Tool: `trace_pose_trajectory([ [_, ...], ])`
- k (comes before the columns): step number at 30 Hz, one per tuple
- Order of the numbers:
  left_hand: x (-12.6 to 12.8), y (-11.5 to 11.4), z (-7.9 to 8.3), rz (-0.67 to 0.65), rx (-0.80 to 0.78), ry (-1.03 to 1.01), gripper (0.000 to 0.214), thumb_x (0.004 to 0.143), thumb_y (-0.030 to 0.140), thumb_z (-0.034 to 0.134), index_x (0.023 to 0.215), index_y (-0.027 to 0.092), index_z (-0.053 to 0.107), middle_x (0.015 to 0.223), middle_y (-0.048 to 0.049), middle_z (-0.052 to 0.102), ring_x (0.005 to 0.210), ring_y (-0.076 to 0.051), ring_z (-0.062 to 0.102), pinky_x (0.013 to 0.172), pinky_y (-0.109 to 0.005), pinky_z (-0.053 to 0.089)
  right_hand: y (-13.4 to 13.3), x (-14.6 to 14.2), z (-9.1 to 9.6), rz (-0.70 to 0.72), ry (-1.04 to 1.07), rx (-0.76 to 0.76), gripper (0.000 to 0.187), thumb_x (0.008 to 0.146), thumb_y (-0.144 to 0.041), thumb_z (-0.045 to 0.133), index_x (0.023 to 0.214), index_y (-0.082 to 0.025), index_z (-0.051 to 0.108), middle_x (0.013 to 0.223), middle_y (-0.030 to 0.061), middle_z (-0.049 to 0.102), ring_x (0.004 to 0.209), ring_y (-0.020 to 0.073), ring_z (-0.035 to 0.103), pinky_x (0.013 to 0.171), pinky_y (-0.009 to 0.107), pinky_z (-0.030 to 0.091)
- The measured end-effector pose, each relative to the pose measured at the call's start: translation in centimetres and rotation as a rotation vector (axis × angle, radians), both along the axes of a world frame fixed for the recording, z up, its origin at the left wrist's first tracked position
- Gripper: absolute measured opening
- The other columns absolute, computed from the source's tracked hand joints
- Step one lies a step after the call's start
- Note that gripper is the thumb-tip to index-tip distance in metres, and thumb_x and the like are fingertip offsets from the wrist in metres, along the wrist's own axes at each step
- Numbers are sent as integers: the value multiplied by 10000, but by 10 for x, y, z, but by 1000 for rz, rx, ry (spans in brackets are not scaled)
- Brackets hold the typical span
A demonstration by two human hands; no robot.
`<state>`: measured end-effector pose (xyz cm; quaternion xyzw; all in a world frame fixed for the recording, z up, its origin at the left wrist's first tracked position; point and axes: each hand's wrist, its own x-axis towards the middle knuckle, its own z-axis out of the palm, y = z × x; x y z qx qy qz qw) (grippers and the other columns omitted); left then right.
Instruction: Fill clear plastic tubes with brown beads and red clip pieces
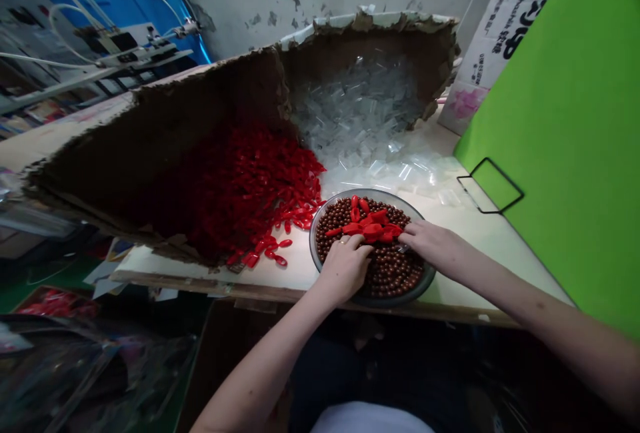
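Observation:
A round grey bowl point(315, 246) stands near the table's front edge, filled with small brown beads point(393, 276). On the beads lie several red spoon-shaped plastic pieces point(373, 230). My left hand point(345, 266) reaches over the bowl's near left rim, its fingers curled down against the red pieces; what they grip is partly hidden. Over the right rim comes my right hand point(430, 241), thumb and fingers pinched together. A small clear, shiny piece point(401, 248) shows at its fingertips, just above the beads.
Left of the bowl, a torn cardboard box point(100, 146) spills a heap of red pieces point(250, 180). Behind, another torn cardboard compartment point(370, 30) spills clear plastic pieces point(365, 113). A bright green panel point(565, 133) with a black wire loop point(500, 210) stands at right.

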<state>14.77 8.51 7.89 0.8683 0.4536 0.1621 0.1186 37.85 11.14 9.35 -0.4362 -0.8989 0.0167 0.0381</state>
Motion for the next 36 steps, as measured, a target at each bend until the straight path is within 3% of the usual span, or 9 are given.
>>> trace_pose_trajectory([
  [4,0,14,-4,47,6,10,312,902,203,409,1144,197,605,1165,-78,611,1043,-230,554,906,-389,449,-1,-25,-14,103,-141,42,187,812,-38,527,865,-155,662,872,102,657,832,244,589,667,322,458],
  [9,-2,18,-9,57,-42,-122,360,891,134,376,1156,198,611,1174,-71,615,1062,-209,556,920,-359,444,0,-48,-19,80,2,-183,197,814,-54,509,867,-146,674,873,98,688,827,225,636,741,328,480],
  [12,-4,16,-11,40,-74,-170,379,869,102,386,1154,199,617,1177,-74,620,1082,-216,551,942,-374,436,5,-42,-20,16,238,-338,233,792,-96,542,956,-192,676,952,44,713,882,199,656,833,322,482],
  [17,-7,17,-13,80,-85,-404,360,888,114,379,1141,199,620,1144,-81,642,1063,-193,576,951,-357,444,7,-31,-21,-88,798,-774,215,781,-292,635,972,-198,663,974,28,707,934,205,653,907,363,475],
  [23,-11,16,-9,135,-55,-672,306,901,140,408,1079,210,648,1068,-70,677,1010,-179,608,929,-338,458,-1,-32,-10,-143,1160,-948,290,726,-337,737,952,-180,645,982,45,699,943,197,653,923,388,474],
  [28,-11,11,2,177,-140,-838,251,888,192,474,1052,199,664,1044,-70,687,997,-182,619,932,-331,456,-6,-34,3,-166,1319,-919,279,726,-299,752,966,-197,651,1002,40,710,952,193,666,935,381,484],
  [33,-2,0,24,47,-469,-1044,364,855,201,537,1218,206,570,1066,-77,668,982,-179,627,898,-306,479,-3,-41,19,-214,1342,-815,322,693,-327,771,968,-196,667,1001,46,713,925,196,669,909,381,509],
  [36,4,-1,35,17,-506,-1141,417,818,190,595,1232,211,554,1081,-78,664,997,-182,626,892,-293,483,-1,-44,30,-213,1369,-780,328,670,-328,784,948,-195,670,993,47,720,928,206,671,903,389,514],
])
